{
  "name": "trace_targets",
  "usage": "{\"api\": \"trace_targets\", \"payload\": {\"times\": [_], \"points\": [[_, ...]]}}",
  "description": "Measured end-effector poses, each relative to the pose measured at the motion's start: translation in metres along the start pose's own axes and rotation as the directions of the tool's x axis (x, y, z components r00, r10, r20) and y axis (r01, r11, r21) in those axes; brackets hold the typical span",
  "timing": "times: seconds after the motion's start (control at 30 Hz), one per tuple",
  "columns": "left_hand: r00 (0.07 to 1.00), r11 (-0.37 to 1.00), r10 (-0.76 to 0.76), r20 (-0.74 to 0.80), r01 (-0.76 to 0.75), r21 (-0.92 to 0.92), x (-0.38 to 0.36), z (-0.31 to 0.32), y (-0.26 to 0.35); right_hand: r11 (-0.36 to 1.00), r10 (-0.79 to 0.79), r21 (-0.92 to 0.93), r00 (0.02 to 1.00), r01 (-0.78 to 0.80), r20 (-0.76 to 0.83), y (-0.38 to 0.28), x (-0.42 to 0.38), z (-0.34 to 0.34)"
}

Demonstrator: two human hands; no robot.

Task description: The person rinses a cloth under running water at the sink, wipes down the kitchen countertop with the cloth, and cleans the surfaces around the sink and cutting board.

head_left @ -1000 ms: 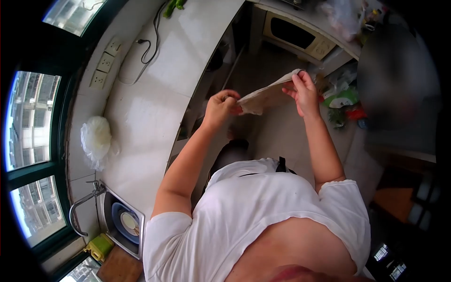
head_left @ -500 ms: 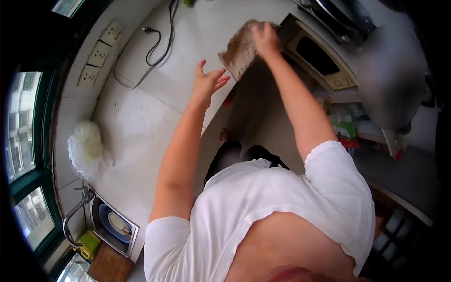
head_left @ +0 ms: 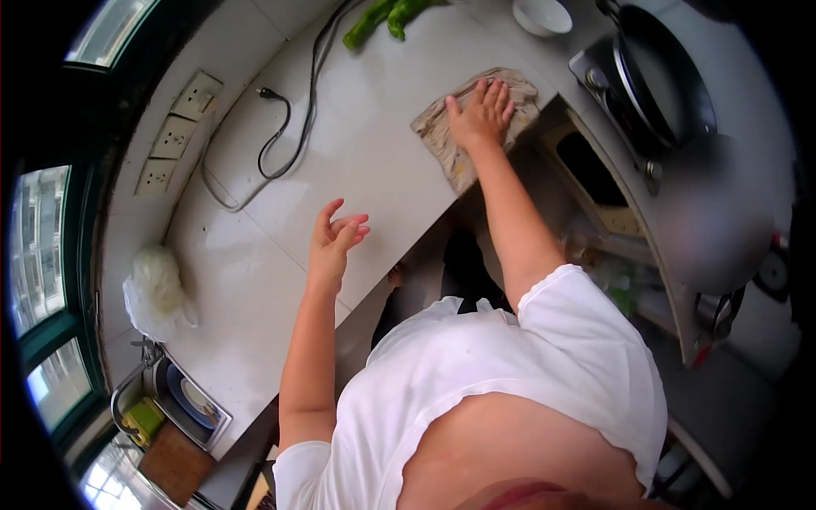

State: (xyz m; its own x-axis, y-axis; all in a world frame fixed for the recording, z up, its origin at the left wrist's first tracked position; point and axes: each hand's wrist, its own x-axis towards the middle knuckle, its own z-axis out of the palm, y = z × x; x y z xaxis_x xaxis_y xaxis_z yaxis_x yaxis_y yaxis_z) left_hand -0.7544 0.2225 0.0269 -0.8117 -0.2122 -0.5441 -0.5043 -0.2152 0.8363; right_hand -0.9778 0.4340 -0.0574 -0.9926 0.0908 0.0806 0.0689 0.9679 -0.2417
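My right hand lies flat with spread fingers on a brown, stained cloth. The cloth is spread out at the edge of the pale tiled countertop, near its inner corner. My left hand hovers over the counter to the left, its fingers apart and slightly curled, holding nothing. Part of the cloth is hidden under my right hand.
Green peppers and a white bowl sit beyond the cloth. A black power cord runs along the counter. A pan stands on the stove at right. A plastic bag and a sink are at left.
My right hand has gone from bunched at the cloth's edge to flat on top of it, with the cloth now spread on the counter. My left hand has moved down and left in view.
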Motion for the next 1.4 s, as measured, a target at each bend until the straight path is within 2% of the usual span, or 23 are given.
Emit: {"api": "trace_targets", "payload": {"times": [0.13, 0.2, 0.23, 0.3, 0.37, 0.43, 0.5, 0.53, 0.6, 0.63, 0.7, 0.8, 0.93, 1.0, 1.07, 1.13, 1.23, 1.33, 1.37, 1.4], "points": [[0.997, 0.999, 0.041, -0.063, -0.040, 0.012, 0.026, 0.033, 0.011, 0.980, -0.199, -0.001, 0.980, 0.199, -0.003, 0.019, 0.084, 0.014], [0.974, 0.962, 0.201, -0.106, -0.176, 0.209, 0.052, 0.044, 0.018, 0.948, -0.318, 0.002, 0.947, 0.318, 0.042, 0.013, 0.106, 0.011], [0.955, 0.924, 0.276, -0.111, -0.231, 0.306, 0.066, 0.051, 0.023, 0.920, -0.391, -0.003, 0.920, 0.391, 0.011, 0.011, 0.112, 0.018], [0.884, 0.801, 0.454, -0.110, -0.351, 0.485, 0.109, 0.072, 0.059, 0.856, -0.515, 0.066, 0.856, 0.513, 0.029, 0.002, 0.116, 0.018], [0.673, 0.445, 0.740, 0.006, -0.495, 0.747, 0.166, 0.090, 0.091, 0.762, -0.641, 0.154, 0.766, 0.629, 0.044, -0.001, 0.110, 0.012], [0.579, 0.293, 0.815, 0.004, -0.417, 0.860, 0.224, 0.113, 0.119, 0.636, -0.759, 0.270, 0.649, 0.723, 0.051, 0.003, 0.095, 0.002], [0.540, 0.208, 0.840, -0.056, -0.224, 0.952, 0.281, 0.135, 0.129, 0.625, -0.771, 0.300, 0.630, 0.721, 0.095, 0.016, 0.077, -0.015], [0.554, 0.159, 0.830, -0.063, -0.128, 0.979, 0.301, 0.147, 0.136, 0.622, -0.775, 0.318, 0.621, 0.716, 0.118, 0.020, 0.074, -0.019], [0.635, 0.144, 0.765, -0.107, -0.006, 0.990, 0.320, 0.162, 0.149, 0.734, -0.655, 0.272, 0.754, 0.622, 0.045, 0.036, 0.082, -0.018], [0.694, 0.164, 0.709, -0.130, 0.017, 0.986, 0.328, 0.165, 0.154, 0.784, -0.588, 0.253, 0.809, 0.567, 0.008, 0.044, 0.091, -0.017], [0.795, 0.201, 0.581, -0.172, 0.064, 0.977, 0.344, 0.165, 0.160, 0.830, -0.532, 0.186, 0.847, 0.527, -0.025, 0.053, 0.124, -0.005], [0.830, 0.270, 0.540, -0.139, -0.014, 0.963, 0.357, 0.150, 0.161, 0.880, -0.465, 0.087, 0.885, 0.466, -0.033, 0.042, 0.174, 0.014], [0.893, 0.431, 0.405, -0.197, 0.004, 0.903, 0.310, 0.127, 0.159, 0.897, -0.443, 0.008, 0.896, 0.443, -0.020, -0.002, 0.201, 0.028], [0.848, 0.525, 0.453, -0.275, -0.004, 0.851, 0.283, 0.105, 0.146, 0.869, -0.493, 0.039, 0.870, 0.493, -0.023, -0.034, 0.208, 0.047], [0.848, 0.693, 0.399, -0.350, -0.029, 0.720, 0.251, 0.081, 0.139, 0.824, -0.549, 0.121, 0.833, 0.554, -0.077, -0.074, 0.212, 0.062], [0.858, 0.884, 0.260, -0.443, -0.028, 0.466, 0.221, 0.063, 0.131, 0.795, -0.573, 0.174, 0.814, 0.581, -0.099, -0.113, 0.223, 0.069], [0.795, 0.944, 0.277, -0.540, -0.121, 0.307, 0.185, 0.044, 0.126, 0.789, -0.579, 0.190, 0.810, 0.585, -0.088, -0.149, 0.222, 0.077], [0.786, 0.933, 0.291, -0.546, -0.107, 0.343, 0.163, 0.022, 0.124, 0.776, -0.596, 0.215, 0.801, 0.592, -0.057, -0.166, 0.208, 0.078], [0.853, 0.941, 0.179, -0.491, -0.003, 0.338, 0.161, 0.011, 0.123, 0.760, -0.611, 0.224, 0.788, 0.611, -0.076, -0.168, 0.203, 0.082], [0.841, 0.875, 0.284, -0.460, -0.031, 0.483, 0.161, 0.007, 0.115, 0.743, -0.626, 0.233, 0.775, 0.628, -0.091, -0.169, 0.197, 0.083]]}}
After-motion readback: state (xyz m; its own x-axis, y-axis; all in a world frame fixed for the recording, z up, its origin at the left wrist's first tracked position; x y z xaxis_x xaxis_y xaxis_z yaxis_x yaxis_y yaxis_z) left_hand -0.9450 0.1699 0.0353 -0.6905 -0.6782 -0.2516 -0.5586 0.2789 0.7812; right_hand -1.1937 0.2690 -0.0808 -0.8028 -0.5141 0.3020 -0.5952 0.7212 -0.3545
